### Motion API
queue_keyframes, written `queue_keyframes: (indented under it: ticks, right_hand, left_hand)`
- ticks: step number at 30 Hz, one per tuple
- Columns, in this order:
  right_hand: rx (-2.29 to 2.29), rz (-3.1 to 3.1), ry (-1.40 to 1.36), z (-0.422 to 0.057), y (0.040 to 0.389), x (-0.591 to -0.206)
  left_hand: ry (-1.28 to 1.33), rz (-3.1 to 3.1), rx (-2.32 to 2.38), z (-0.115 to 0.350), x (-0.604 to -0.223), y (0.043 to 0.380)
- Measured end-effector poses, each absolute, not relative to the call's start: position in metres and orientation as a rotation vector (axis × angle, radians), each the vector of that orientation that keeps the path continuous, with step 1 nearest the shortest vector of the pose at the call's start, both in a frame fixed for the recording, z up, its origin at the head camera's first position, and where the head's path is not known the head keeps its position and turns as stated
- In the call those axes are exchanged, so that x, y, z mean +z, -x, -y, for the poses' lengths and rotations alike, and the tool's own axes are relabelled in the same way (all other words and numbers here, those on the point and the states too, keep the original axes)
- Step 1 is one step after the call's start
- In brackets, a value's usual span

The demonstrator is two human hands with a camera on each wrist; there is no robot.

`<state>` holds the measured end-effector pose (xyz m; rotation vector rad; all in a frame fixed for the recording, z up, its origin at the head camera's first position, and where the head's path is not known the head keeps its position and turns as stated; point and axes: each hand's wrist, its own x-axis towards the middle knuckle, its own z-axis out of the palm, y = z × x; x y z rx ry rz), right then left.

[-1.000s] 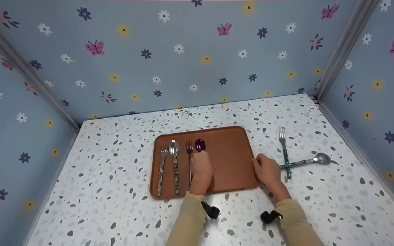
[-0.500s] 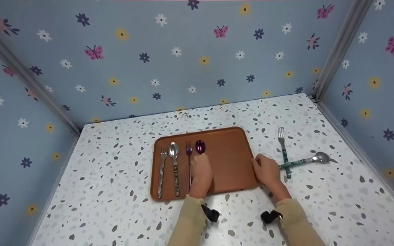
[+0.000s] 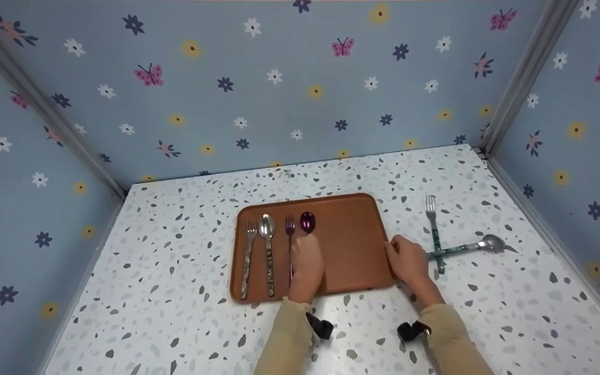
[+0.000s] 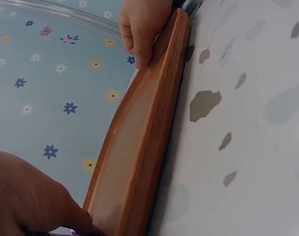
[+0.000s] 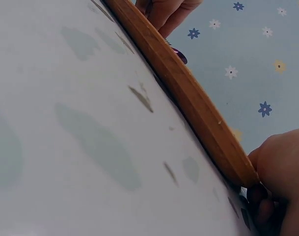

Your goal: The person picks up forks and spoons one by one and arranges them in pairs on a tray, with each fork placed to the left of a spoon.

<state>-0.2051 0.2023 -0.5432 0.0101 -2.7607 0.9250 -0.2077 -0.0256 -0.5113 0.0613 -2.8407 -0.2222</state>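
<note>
My left hand (image 3: 308,263) pinches the handle of a purple metallic spoon (image 3: 308,222) over the brown tray (image 3: 352,245); the hand hides most of that handle. A purple fork (image 3: 290,225) lies just left of it. Farther left in the tray, a silver spoon (image 3: 269,260) and a silver fork (image 3: 247,263), both with mottled handles, lie roughly side by side. At the tray's right edge, my right hand (image 3: 409,262) grips the rim. In the right wrist view its thumb (image 5: 282,152) is against the tray corner, with fingers curled by the tray's underside.
Right of the tray, a green-handled fork (image 3: 435,234) and a green-handled spoon (image 3: 491,243) lie crossed on the speckled white table (image 3: 175,250). The spoon's handle end reaches close to the right hand. Flower-patterned walls (image 3: 279,104) enclose the table at back and sides.
</note>
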Motion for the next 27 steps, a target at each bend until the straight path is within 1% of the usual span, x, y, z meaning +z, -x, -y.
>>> queue_keyframes:
  ticks: [3, 8, 20, 27]
  right_hand:
    - [0.934, 2.771, -0.002, -0.201, 0.205, -0.543]
    - [0.921, 2.767, -0.001, -0.202, 0.205, -0.542]
    - [0.924, 2.738, -0.049, -0.204, 0.202, -0.544]
    - [0.908, 2.742, -0.03, -0.203, 0.205, -0.543]
  left_hand:
    - [-0.047, 2.86, -0.236, 0.028, -0.512, 0.207]
    - [-0.061, 2.882, -0.425, 0.032, -0.511, 0.205]
    - [-0.016, 2.931, -0.699, 0.041, -0.509, 0.197]
    - [-0.005, 2.763, -0.973, 0.059, -0.509, 0.193]
